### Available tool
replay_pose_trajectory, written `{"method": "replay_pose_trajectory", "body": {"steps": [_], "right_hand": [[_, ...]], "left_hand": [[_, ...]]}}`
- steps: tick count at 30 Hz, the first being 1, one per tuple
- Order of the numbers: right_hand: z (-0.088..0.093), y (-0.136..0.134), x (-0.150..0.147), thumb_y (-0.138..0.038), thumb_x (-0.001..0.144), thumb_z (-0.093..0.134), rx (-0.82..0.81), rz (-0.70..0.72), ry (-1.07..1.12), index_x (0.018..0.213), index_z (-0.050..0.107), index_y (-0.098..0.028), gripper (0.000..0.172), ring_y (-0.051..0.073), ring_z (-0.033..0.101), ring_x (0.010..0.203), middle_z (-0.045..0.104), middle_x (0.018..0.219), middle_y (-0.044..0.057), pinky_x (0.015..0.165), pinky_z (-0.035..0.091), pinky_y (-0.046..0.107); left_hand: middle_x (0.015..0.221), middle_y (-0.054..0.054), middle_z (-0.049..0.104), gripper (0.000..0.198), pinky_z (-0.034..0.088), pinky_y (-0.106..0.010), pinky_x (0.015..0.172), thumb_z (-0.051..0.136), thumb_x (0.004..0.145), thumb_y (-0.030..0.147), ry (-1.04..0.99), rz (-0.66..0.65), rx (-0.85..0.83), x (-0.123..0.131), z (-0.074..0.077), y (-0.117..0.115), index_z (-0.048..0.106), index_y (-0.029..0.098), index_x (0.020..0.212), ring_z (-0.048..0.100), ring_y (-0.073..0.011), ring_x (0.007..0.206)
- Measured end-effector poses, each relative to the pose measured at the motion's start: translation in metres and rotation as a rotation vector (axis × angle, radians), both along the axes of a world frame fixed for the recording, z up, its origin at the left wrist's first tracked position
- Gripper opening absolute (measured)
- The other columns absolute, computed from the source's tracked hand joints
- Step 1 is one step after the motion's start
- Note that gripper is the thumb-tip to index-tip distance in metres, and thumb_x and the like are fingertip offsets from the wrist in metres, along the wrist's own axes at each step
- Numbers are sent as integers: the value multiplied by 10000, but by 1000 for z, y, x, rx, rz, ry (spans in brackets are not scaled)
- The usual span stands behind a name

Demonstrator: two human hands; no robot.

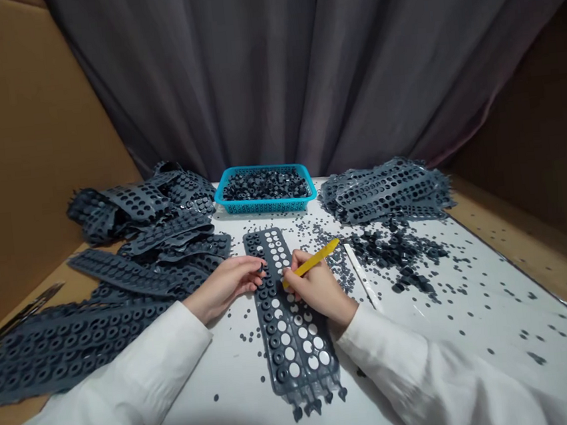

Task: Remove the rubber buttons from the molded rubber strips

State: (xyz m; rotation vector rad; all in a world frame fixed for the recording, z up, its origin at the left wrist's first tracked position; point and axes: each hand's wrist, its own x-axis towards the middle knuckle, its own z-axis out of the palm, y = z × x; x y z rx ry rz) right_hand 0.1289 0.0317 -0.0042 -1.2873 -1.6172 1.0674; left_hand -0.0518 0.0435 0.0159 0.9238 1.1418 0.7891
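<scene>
At the middle of a white tabletop, a dark grey moulded sheet lies flat, its long side running away from the viewer, with pointed tabs projecting from its near end. Ring-shaped parts occupy most of its left column; many positions in the other columns are open holes through which white shows. The right hand is closed around a slender yellow tool, held like a pen above the sheet, its lower end near the left-hand columns. The left hand reaches to the sheet's left edge with thumb and fingers curled at the ring column; whether they pinch a ring cannot be told. Behind the sheet stands a turquoise basket filled with small dark parts. To the right rear lies a stack of perforated sheets; nearer, a heap of loose dark pieces spreads beside a narrow white strip. To the left, sheets bearing rings overlap in front of a crumpled perforated pile. Small dark discs dot the tabletop. A grey curtain hangs behind.
</scene>
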Motion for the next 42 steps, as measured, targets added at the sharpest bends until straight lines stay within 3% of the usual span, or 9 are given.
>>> {"method": "replay_pose_trajectory", "body": {"steps": [3, 8, 13, 17, 22, 25, 32, 36, 42], "right_hand": [[-5, 1, -1, -205, 755, 479, -16, 11, 8, 648, 351, -215, 167, 99, 469, 365, 475, 461, -75, 400, 327, 193], [-4, -1, -2, -184, 741, 472, 13, 22, -35, 640, 350, -215, 161, 102, 457, 390, 440, 447, -77, 411, 309, 192], [1, 0, -4, -181, 733, 475, 79, 52, -119, 621, 357, -212, 166, 100, 429, 410, 425, 449, -71, 426, 293, 196], [-1, 0, -4, -191, 737, 468, 87, 23, -82, 622, 348, -213, 168, 101, 421, 428, 421, 463, -67, 429, 290, 196], [-3, 1, -4, -163, 724, 469, 115, 36, -126, 620, 351, -210, 164, 102, 403, 453, 393, 476, -65, 438, 279, 196], [1, 2, -7, -125, 701, 477, 176, 29, -239, 599, 341, -205, 188, 100, 379, 472, 371, 496, -61, 458, 262, 204], [10, 4, -12, -77, 671, 505, 211, 67, -395, 597, 366, -196, 197, 110, 389, 499, 400, 517, -44, 481, 248, 216], [9, 5, -12, -65, 669, 492, 229, 71, -403, 604, 356, -201, 202, 114, 385, 505, 380, 514, -49, 485, 250, 217], [2, 0, -7, -94, 697, 473, 237, 50, -319, 606, 327, -207, 206, 109, 373, 500, 363, 527, -56, 490, 263, 215]], "left_hand": [[697, -21, 590, 127, 422, -166, 519, 590, 750, 198, -70, -8, -56, 0, -2, 0, 609, 127, 854, 540, -73, 557], [581, 21, 489, 178, 352, -152, 408, 465, 787, 277, -147, -26, -134, 1, -5, 2, 483, 154, 659, 460, -65, 462], [555, 46, 440, 215, 292, -137, 382, 517, 772, 299, -156, -60, -151, 5, -5, 0, 404, 174, 639, 406, -53, 438], [527, 77, 383, 194, 227, -131, 364, 557, 770, 338, -157, -109, -141, 5, -6, -2, 461, 175, 726, 355, -44, 398], [578, 52, 466, 181, 231, -140, 378, 567, 760, 291, -88, -102, -67, 4, -13, 0, 566, 145, 868, 369, -41, 410], [605, 39, 498, 190, 276, -166, 424, 566, 748, 265, 97, -145, 115, 3, -14, -1, 600, 135, 883, 398, -55, 452], [731, -10, 575, 109, 402, -258, 637, 596, 635, 109, 795, -489, 774, 8, -2, -7, 616, 161, 729, 543, -165, 694], [815, -45, 566, 97, 429, -285, 734, 593, 660, 77, 918, -591, 875, 15, -3, -7, 592, 158, 714, 554, -201, 800], [852, -75, 579, 120, 430, -295, 750, 488, 854, 128, 1090, -693, 1019, 15, -1, -14, 607, 139, 862, 535, -210, 836]]}}
